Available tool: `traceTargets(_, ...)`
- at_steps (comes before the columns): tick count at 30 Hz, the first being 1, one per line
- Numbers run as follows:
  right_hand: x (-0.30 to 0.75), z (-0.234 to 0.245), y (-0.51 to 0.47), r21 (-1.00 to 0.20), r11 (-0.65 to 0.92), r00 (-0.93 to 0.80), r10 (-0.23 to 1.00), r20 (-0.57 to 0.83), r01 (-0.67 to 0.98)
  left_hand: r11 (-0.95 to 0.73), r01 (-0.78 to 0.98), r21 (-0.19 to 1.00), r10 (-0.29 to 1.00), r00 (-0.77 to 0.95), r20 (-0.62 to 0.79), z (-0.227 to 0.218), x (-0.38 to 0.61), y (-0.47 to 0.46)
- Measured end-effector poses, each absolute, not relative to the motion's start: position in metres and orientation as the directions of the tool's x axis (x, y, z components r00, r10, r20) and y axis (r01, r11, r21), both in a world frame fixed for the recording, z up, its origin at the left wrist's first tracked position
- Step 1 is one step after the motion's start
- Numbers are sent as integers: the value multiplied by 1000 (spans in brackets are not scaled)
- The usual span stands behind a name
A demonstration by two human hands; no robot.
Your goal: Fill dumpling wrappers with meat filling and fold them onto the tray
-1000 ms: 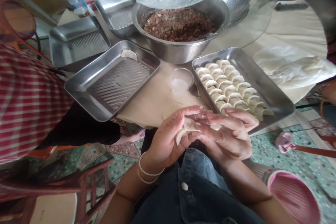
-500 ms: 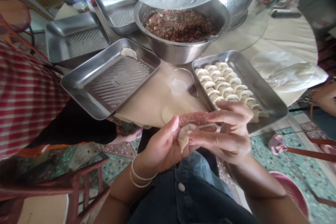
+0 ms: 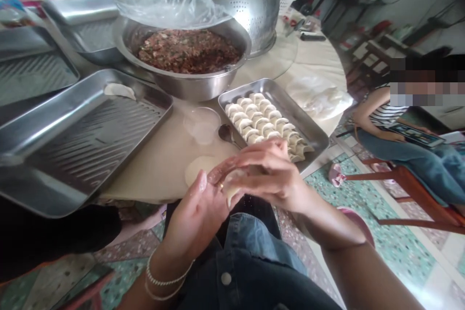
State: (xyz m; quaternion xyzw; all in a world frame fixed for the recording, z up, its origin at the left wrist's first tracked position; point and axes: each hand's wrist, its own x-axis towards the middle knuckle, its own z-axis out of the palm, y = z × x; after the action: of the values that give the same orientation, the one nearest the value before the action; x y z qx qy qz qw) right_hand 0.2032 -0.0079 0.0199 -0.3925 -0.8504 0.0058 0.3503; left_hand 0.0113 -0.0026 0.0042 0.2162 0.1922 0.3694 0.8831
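My left hand (image 3: 198, 206) and my right hand (image 3: 274, 177) are closed together around a pale dumpling (image 3: 232, 189) over my lap, fingers pinching its edge. Most of the dumpling is hidden by my fingers. Just beyond them a round dough wrapper (image 3: 198, 167) lies flat on the table edge. A steel tray (image 3: 308, 131) holds several rows of folded dumplings (image 3: 263, 123) right behind my right hand. A big steel bowl (image 3: 189, 85) of minced filling (image 3: 189, 51) stands further back.
A large ribbed steel tray (image 3: 65, 145) with one dumpling (image 3: 119, 90) sits at left, more trays (image 3: 32, 65) behind it. A small clear cup (image 3: 202, 123), a spoon (image 3: 227, 133), a colander (image 3: 250, 0), a plastic bag (image 3: 170, 5). A seated person (image 3: 407, 140) is at right.
The view swung right and up, so the seated person at right came into sight. My hands stayed together on the dumpling, the right hand now lying more over the top.
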Motion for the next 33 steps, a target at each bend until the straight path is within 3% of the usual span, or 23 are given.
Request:
traceTargets(3,240,29,8,-299,485,-259,786,562,822,548,-564,617,817,518,-252,6,4,1)
traceTargets(6,283,44,44,-242,108,-10,927,375,964,416,-571,708,898,381,-220,4,-6,4)
traceTargets(9,312,53,90,-173,-60,108,953,284,983,339,-573,746,934,299,-196,3,-11,5)
traceTargets(15,315,44,153,35,-225,222,972,76,974,300,-546,782,952,217,-214,-1,-12,3)
traceTargets(19,306,36,167,144,-211,217,976,-26,967,280,-504,817,960,149,-237,-2,-16,4)
traceTargets(22,302,33,171,179,-178,193,979,-71,968,201,-435,878,980,96,-176,-2,-17,6)
traceTargets(25,301,35,174,195,-160,180,980,-85,968,28,-261,965,1000,4,-28,-9,-20,9)
traceTargets(28,302,45,172,193,-156,168,985,-49,969,-140,166,976,989,-23,145,-22,-26,17)
traceTargets(31,297,63,159,175,-149,145,989,35,973,-368,609,703,921,136,365,-37,-31,27)
traceTargets(33,284,74,142,133,-111,99,990,96,985,-480,703,525,868,291,403,-44,-33,31)
